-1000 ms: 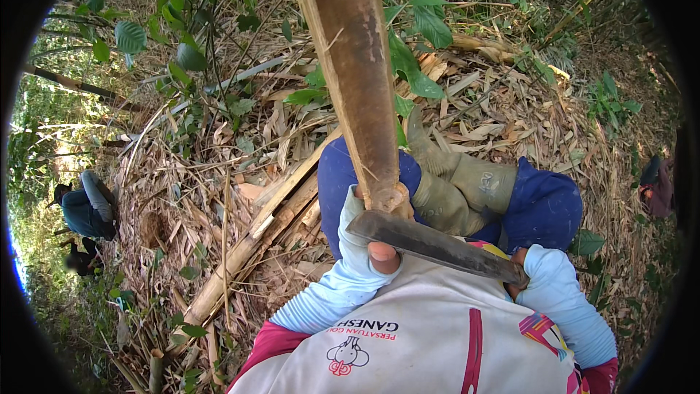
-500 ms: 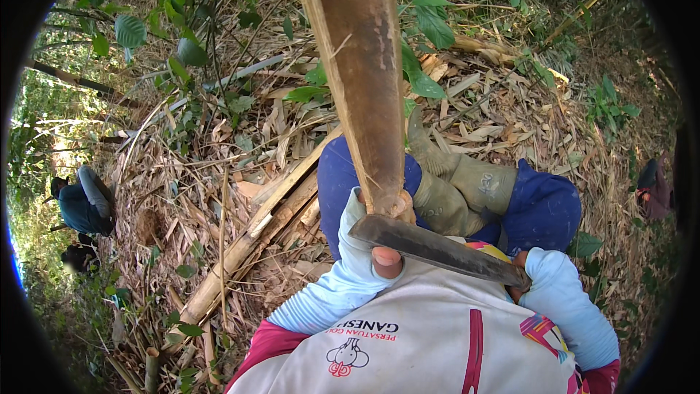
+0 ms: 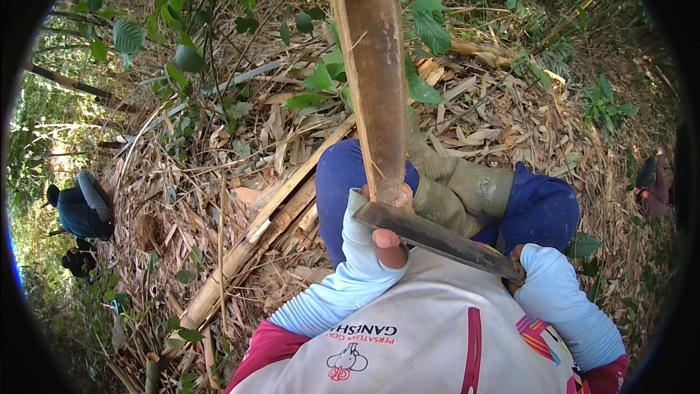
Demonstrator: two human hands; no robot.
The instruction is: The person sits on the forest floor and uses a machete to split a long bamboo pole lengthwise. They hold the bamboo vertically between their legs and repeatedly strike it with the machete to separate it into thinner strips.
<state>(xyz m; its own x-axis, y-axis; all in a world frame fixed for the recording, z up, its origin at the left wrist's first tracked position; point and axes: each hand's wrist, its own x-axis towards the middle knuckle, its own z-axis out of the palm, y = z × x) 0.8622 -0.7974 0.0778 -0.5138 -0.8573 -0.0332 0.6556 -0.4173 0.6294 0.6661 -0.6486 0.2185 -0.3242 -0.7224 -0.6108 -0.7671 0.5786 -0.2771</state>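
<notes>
My left hand (image 3: 388, 247), in a pale blue sleeve that reaches over the palm, is closed around the near end of a long split bamboo piece (image 3: 375, 80). The bamboo's brown face shows and its far end runs out at the top of the picture. Across my lap lies the dark blade of a machete (image 3: 437, 237), its left end against the bamboo's near end, close to my left thumb. My right hand (image 3: 515, 271) is closed at the machete's right end; the sleeve hides most of its fingers and the handle.
My legs in blue trousers (image 3: 543, 201) and green rubber boots (image 3: 481, 186) are folded ahead of me. Left of them, split bamboo lengths (image 3: 240, 263) lie on dry leaves. A leafy sapling (image 3: 189, 59) stands far left. Another person (image 3: 84, 208) crouches at the left edge.
The bamboo's far end has swung to the right. Its near end and the machete's left end have shifted slightly. Both hands keep their hold.
</notes>
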